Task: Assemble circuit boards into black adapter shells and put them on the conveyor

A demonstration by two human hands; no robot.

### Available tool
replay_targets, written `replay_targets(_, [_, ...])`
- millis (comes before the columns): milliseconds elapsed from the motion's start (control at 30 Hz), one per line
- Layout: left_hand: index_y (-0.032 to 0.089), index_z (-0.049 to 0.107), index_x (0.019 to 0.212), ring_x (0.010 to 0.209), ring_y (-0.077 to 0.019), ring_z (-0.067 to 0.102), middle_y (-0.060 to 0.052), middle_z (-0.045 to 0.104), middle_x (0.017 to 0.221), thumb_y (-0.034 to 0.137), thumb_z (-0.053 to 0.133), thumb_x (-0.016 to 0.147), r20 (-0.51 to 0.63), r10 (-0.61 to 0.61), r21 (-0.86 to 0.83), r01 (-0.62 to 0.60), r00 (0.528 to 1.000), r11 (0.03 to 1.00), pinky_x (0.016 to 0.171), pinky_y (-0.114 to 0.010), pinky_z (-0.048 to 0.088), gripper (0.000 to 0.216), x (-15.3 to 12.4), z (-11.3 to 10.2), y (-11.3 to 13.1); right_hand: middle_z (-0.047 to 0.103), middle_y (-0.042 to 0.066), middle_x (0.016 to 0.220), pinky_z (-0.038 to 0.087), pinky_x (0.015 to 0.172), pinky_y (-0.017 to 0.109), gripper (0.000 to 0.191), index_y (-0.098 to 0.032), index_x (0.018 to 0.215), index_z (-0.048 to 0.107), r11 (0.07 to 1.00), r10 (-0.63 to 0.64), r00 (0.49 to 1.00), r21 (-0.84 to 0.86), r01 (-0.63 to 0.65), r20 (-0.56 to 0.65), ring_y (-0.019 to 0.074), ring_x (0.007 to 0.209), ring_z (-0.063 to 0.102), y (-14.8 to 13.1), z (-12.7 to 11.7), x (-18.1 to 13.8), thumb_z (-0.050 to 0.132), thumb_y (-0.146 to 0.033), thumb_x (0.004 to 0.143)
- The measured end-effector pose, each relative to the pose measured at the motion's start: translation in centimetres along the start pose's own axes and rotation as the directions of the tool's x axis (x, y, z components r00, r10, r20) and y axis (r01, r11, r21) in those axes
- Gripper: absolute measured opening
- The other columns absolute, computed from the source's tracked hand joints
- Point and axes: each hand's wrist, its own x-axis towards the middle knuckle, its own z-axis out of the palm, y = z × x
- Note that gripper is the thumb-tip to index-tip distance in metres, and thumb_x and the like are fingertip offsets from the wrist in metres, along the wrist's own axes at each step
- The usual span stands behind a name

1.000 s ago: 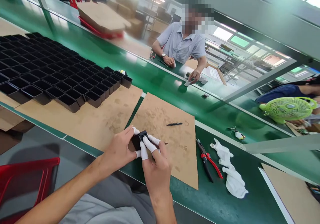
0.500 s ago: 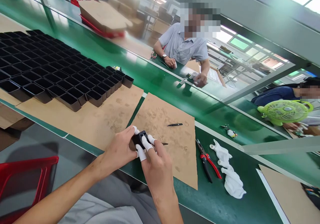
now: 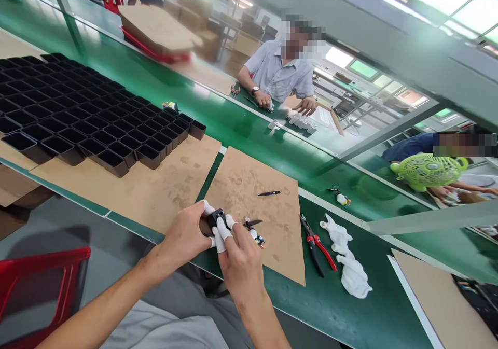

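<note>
Between my two hands is a small black plastic housing (image 3: 218, 215), partly hidden by fingers in white finger cots. My left hand (image 3: 187, 229) grips it from the left, and my right hand (image 3: 241, 255) presses on its right and near sides. Just right of my right fingers lies a small assembly with coloured wires (image 3: 257, 239) on the cardboard sheet (image 3: 272, 219), beside a dark blade-like piece (image 3: 254, 222). Farther back on the same sheet is a pair of black tweezers (image 3: 268, 193).
Rows of black open-topped housings (image 3: 112, 162) cover the left. Red-and-black pliers (image 3: 317, 248) and a crumpled white cloth (image 3: 354, 274) lie right. A green belt (image 3: 233, 131) runs beyond, carrying small wired parts (image 3: 340, 197). Across it sit a co-worker (image 3: 280, 71) and a green fan (image 3: 430, 170).
The view has shifted slightly. The coloured-wire assembly beside my right hand now shows. Another wired part on the belt shows more clearly near the black rows. Both hands still hold the black housing.
</note>
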Motion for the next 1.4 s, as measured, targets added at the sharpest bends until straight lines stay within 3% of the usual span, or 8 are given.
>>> replay_targets(300, [0.026,0.057,0.089,0.079,-0.0221,0.070,0.003,0.071,0.087,-0.002,0.069,0.060,-0.024,0.000,0.031,0.001,1.000,1.000,0.070,-0.031,0.050,0.041,-0.9,-0.2,0.4,0.081,0.014,0.111,0.073,0.089,0.043,0.030,-0.024,0.109,0.074,0.995,0.007,1.000,0.095,-0.005,-0.017,0.0317,0.118,0.083,-0.6,-0.5,-0.3,0.056,-0.001,0.106])
replay_targets(567, [0.024,0.063,0.098,0.094,-0.0247,0.075,-0.001,0.076,0.101,-0.001,0.073,0.063,0.027,0.014,-0.004,-0.014,1.000,1.000,0.083,-0.036,0.062,0.045,-0.8,-0.3,-0.7,0.080,0.012,0.105,0.075,0.079,0.037,0.028,-0.022,0.114,0.079,0.974,0.091,0.994,0.213,-0.077,-0.053,0.0262,0.097,0.086,-0.6,0.8,-0.5,0.055,-0.008,0.111])
replay_targets(833, [0.024,0.068,0.126,0.111,-0.0279,0.079,-0.008,0.080,0.118,0.040,0.086,0.087,-0.048,-0.062,-0.169,0.054,0.997,0.984,0.100,-0.046,0.066,0.045,-1.6,-3.7,-2.8,0.084,0.013,0.128,0.073,0.104,0.043,0.059,-0.030,0.157,0.069,0.950,0.234,0.933,0.267,-0.160,-0.273,0.0294,0.120,0.085,-1.7,-0.8,1.9,0.072,-0.004,0.105])
replay_targets(1033, [0.024,0.071,0.120,0.108,-0.0280,0.079,-0.008,0.082,0.114,0.046,0.080,0.093,-0.177,-0.130,-0.170,0.100,0.976,0.980,0.103,-0.047,0.064,0.036,-1.7,-4.2,-3.9,0.084,0.014,0.109,0.075,0.089,0.040,0.034,-0.024,0.134,0.083,0.935,0.299,0.942,0.243,-0.257,-0.153,0.0282,0.106,0.087,-3.0,2.4,-0.2,0.063,-0.010,0.110])
replay_targets(1133, [0.024,0.072,0.117,0.105,-0.0277,0.079,-0.007,0.082,0.112,0.046,0.080,0.093,-0.183,-0.133,-0.171,0.101,0.974,0.980,0.102,-0.046,0.065,0.033,-1.8,-4.0,-3.8,0.081,0.015,0.117,0.074,0.093,0.043,0.029,-0.025,0.128,0.085,0.904,0.368,0.923,0.276,-0.328,-0.109,0.0284,0.110,0.085,-3.3,2.9,-0.6,0.065,-0.014,0.110])
replay_targets(1233, [0.024,0.072,0.116,0.105,-0.0281,0.079,-0.007,0.082,0.112,0.047,0.080,0.093,-0.187,-0.140,-0.179,0.106,0.972,0.978,0.102,-0.047,0.064,0.034,-1.9,-4.0,-3.7,0.082,0.016,0.127,0.072,0.102,0.046,0.021,-0.025,0.123,0.087,0.701,0.578,0.816,0.526,-0.482,-0.024,0.0293,0.119,0.083,-3.2,2.8,0.0,0.076,-0.023,0.105])
replay_targets(1333, [0.024,0.072,0.116,0.105,-0.0288,0.078,-0.007,0.082,0.111,0.050,0.079,0.093,-0.185,-0.149,-0.185,0.114,0.972,0.976,0.102,-0.049,0.063,0.035,-2.0,-4.1,-3.8,0.087,0.012,0.117,0.075,0.094,0.043,0.030,-0.023,0.119,0.087,0.216,0.817,0.556,0.813,-0.540,0.153,0.0276,0.109,0.085,-2.8,2.6,0.5,0.091,-0.040,0.095])
replay_targets(1400, [0.024,0.072,0.116,0.106,-0.0292,0.078,-0.008,0.082,0.112,0.051,0.078,0.094,-0.187,-0.155,-0.179,0.122,0.970,0.976,0.102,-0.049,0.062,0.036,-2.2,-4.2,-3.9,0.089,0.010,0.118,0.076,0.096,0.044,0.036,-0.025,0.122,0.086,-0.040,0.859,0.438,0.888,-0.459,0.265,0.0266,0.110,0.087,-2.5,2.3,0.5,0.090,-0.049,0.096])
